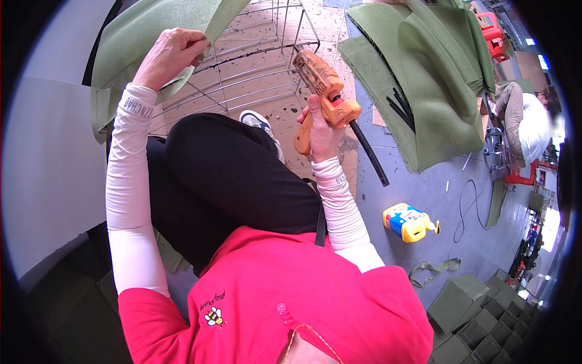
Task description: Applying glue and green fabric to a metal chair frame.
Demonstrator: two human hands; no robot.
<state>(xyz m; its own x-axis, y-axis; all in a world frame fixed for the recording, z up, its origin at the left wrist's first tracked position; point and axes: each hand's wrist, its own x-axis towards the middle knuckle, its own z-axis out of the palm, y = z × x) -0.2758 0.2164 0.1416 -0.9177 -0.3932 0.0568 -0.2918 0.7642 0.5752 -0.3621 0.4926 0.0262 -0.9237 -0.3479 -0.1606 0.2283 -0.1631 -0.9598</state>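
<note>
Left hand (170,57) pinches green felt (151,36) edge against wire frame (254,67); right hand (320,130) grips orange glue gun (324,91). Frame mostly bare, covering seems barely begun; felt stack (424,79) unused.

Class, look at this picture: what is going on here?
A seated person's left hand pinches the edge of a green felt sheet against a wire frame. The right hand holds an orange glue gun upright beside the frame. More felt pieces and a yellow bottle lie on the floor.
</note>
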